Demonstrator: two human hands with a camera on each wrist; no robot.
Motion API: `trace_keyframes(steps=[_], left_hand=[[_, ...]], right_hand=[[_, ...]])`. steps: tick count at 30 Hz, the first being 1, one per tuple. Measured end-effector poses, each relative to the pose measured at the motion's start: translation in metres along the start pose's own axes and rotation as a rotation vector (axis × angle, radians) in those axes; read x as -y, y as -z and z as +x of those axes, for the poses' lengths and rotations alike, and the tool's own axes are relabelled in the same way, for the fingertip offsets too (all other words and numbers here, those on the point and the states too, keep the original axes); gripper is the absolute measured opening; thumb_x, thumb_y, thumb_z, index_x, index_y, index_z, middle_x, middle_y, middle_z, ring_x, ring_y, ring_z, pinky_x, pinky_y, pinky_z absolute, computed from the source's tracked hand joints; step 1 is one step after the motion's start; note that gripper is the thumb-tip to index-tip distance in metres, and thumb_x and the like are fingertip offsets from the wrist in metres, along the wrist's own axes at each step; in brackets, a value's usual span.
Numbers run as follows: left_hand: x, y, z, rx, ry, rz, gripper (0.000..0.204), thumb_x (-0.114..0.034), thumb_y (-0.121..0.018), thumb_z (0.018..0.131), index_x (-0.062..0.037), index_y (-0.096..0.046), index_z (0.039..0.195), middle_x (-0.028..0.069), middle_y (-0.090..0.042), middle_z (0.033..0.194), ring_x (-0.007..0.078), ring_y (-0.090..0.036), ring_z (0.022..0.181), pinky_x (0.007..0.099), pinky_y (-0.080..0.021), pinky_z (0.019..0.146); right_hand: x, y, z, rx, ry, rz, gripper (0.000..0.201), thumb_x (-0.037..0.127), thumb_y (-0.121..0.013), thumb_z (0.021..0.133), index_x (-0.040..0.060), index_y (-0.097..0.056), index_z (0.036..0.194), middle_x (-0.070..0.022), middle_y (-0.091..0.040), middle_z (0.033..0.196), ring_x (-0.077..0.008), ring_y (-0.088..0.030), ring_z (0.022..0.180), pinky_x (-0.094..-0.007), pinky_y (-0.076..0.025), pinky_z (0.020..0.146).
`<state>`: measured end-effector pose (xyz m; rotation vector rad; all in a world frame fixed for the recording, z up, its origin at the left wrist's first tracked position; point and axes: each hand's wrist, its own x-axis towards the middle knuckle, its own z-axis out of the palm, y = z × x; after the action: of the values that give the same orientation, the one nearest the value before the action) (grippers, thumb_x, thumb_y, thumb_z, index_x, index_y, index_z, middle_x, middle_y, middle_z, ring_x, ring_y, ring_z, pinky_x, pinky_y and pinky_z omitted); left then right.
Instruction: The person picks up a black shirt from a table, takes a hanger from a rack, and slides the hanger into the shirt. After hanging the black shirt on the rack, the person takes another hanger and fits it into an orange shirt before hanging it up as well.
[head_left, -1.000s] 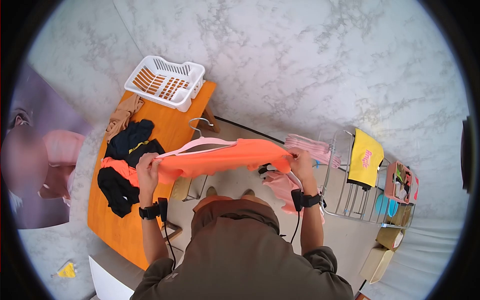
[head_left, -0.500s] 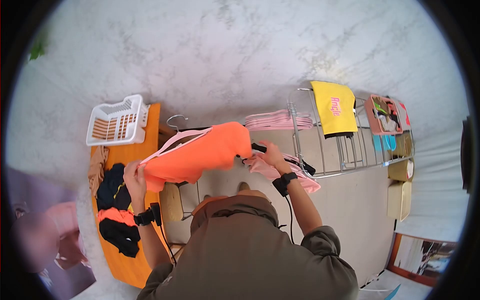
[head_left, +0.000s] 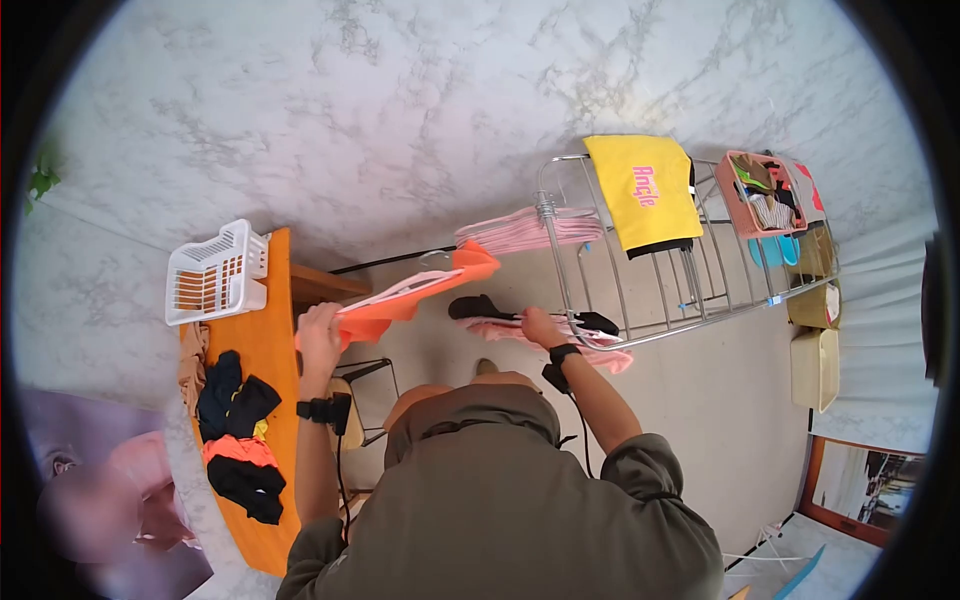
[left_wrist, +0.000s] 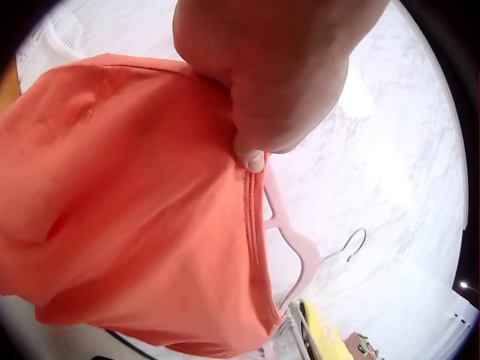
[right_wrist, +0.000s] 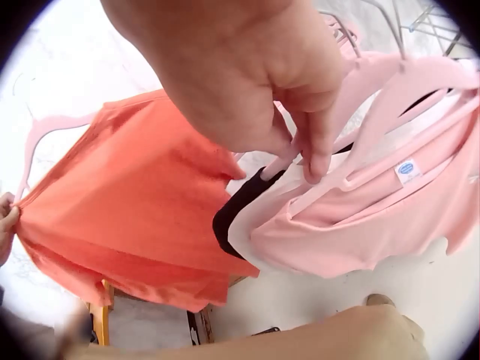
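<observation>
My left hand [head_left: 320,338] pinches an orange top [left_wrist: 150,202] at its shoulder, together with the end of the pink hanger [left_wrist: 300,251] inside it. The hanger's metal hook points away from the hand, and the top hangs at a slant in front of me. Off to the right, my right hand [right_wrist: 262,82] has thumb and fingers on the arm of another pink hanger [right_wrist: 367,127]. That hanger is in a row with a pink top [right_wrist: 322,247], a white garment and a black garment [right_wrist: 238,214], at the near end of the metal rack.
The metal rack [head_left: 640,335] carries a yellow cloth [head_left: 645,195] and a pink basket [head_left: 762,195]. Spare pink hangers [head_left: 530,230] hang behind it. On the left, the orange-brown table [head_left: 270,350] bears a white basket [head_left: 215,270] and piled clothes [head_left: 245,480]. A stool [head_left: 352,412] stands beside it.
The right hand let go of the orange top and moved to the hangers at the rack. My left hand keeps the top, now turned more edge-on. The view has swung toward the rack.
</observation>
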<state>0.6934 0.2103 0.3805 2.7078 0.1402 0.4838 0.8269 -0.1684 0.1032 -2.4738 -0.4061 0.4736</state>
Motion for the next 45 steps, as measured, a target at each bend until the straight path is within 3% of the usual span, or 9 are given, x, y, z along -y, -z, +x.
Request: trace_keyframes(steps=[11, 13, 20, 23, 25, 35, 40, 41, 45], left_hand=[[-0.045, -0.142, 0.001, 0.291, -0.142, -0.135, 0.016, -0.005, -0.055, 0.080, -0.0072, -0.061, 0.094, 0.0135, -0.062, 0.085, 0.0346, -0.059, 0.082, 0.0435, -0.044, 0.073], [-0.071, -0.154, 0.005, 0.412, -0.031, -0.201, 0.018, -0.012, -0.061, 0.078, -0.0073, -0.061, 0.095, 0.0147, -0.062, 0.089, 0.0361, -0.058, 0.086, 0.0420, -0.046, 0.073], [-0.091, -0.225, 0.001, 0.367, -0.181, -0.192, 0.025, -0.011, -0.064, 0.073, -0.0080, -0.057, 0.098, 0.0146, -0.060, 0.088, 0.0360, -0.058, 0.086, 0.0427, -0.046, 0.073], [-0.094, -0.240, -0.004, 0.438, -0.195, -0.163, 0.029, -0.008, -0.065, 0.071, -0.0079, -0.056, 0.098, 0.0118, -0.059, 0.091, 0.0334, -0.057, 0.092, 0.0437, -0.043, 0.078], [-0.092, -0.244, -0.009, 0.456, -0.185, -0.149, 0.031, -0.005, -0.064, 0.070, -0.0081, -0.056, 0.100, 0.0102, -0.059, 0.096, 0.0315, -0.055, 0.098, 0.0443, -0.040, 0.083], [-0.067, -0.276, -0.037, 0.443, -0.257, -0.207, 0.030, 0.000, -0.052, 0.076, -0.0081, -0.055, 0.104, 0.0112, -0.057, 0.097, 0.0329, -0.053, 0.098, 0.0438, -0.038, 0.087], [-0.065, -0.285, -0.043, 0.552, -0.201, -0.239, 0.042, 0.003, -0.050, 0.075, -0.0066, -0.055, 0.116, 0.0173, -0.054, 0.121, 0.0339, -0.048, 0.115, 0.0444, -0.038, 0.094], [-0.064, -0.284, -0.046, 0.547, -0.188, -0.239, 0.042, 0.003, -0.050, 0.075, -0.0066, -0.055, 0.116, 0.0173, -0.054, 0.121, 0.0339, -0.048, 0.115, 0.0444, -0.038, 0.094], [-0.052, -0.263, -0.062, 0.422, -0.084, -0.232, 0.039, 0.001, -0.051, 0.080, -0.0039, -0.054, 0.118, 0.0200, -0.051, 0.127, 0.0377, -0.044, 0.121, 0.0444, -0.036, 0.101]], right_hand=[[0.010, 0.013, -0.049, -0.043, -0.031, 0.020, 0.009, -0.003, -0.055, 0.073, -0.0027, -0.063, 0.077, -0.0266, -0.063, 0.079, -0.0415, -0.064, 0.079, -0.0478, -0.052, 0.070], [0.008, 0.011, -0.053, -0.072, -0.009, 0.007, 0.007, -0.003, -0.053, 0.073, -0.0026, -0.060, 0.075, -0.0256, -0.062, 0.077, -0.0417, -0.063, 0.077, -0.0481, -0.052, 0.069], [0.008, 0.005, -0.056, -0.129, -0.042, 0.016, 0.007, -0.001, -0.051, 0.075, -0.0030, -0.058, 0.075, -0.0260, -0.061, 0.078, -0.0415, -0.062, 0.080, -0.0485, -0.051, 0.072], [0.003, 0.002, -0.056, -0.198, -0.011, 0.061, 0.010, 0.000, -0.051, 0.077, -0.0038, -0.061, 0.078, -0.0254, -0.061, 0.079, -0.0424, -0.061, 0.081, -0.0492, -0.049, 0.075], [-0.001, 0.000, -0.052, -0.033, -0.099, 0.142, 0.016, 0.003, -0.053, 0.078, -0.0019, -0.064, 0.088, -0.0240, -0.063, 0.090, -0.0405, -0.061, 0.086, -0.0467, -0.049, 0.076], [0.031, 0.031, -0.066, -0.030, -0.072, 0.327, 0.020, 0.017, -0.065, 0.079, -0.0009, -0.066, 0.088, -0.0223, -0.066, 0.089, -0.0330, -0.065, 0.087, -0.0414, -0.051, 0.078], [0.059, 0.068, -0.049, 0.204, -0.108, 0.554, 0.019, 0.014, -0.065, 0.081, -0.0032, -0.066, 0.088, -0.0153, -0.067, 0.082, -0.0211, -0.066, 0.076, -0.0340, -0.053, 0.065], [0.063, 0.074, -0.042, 0.130, 0.049, 0.546, 0.020, 0.014, -0.064, 0.084, -0.0039, -0.064, 0.092, -0.0121, -0.066, 0.083, -0.0153, -0.064, 0.070, -0.0301, -0.054, 0.057], [0.064, 0.063, 0.016, 0.116, -0.106, 0.876, 0.024, 0.015, -0.063, 0.085, -0.0029, -0.062, 0.101, -0.0113, -0.065, 0.088, -0.0167, -0.064, 0.070, -0.0323, -0.056, 0.058]])
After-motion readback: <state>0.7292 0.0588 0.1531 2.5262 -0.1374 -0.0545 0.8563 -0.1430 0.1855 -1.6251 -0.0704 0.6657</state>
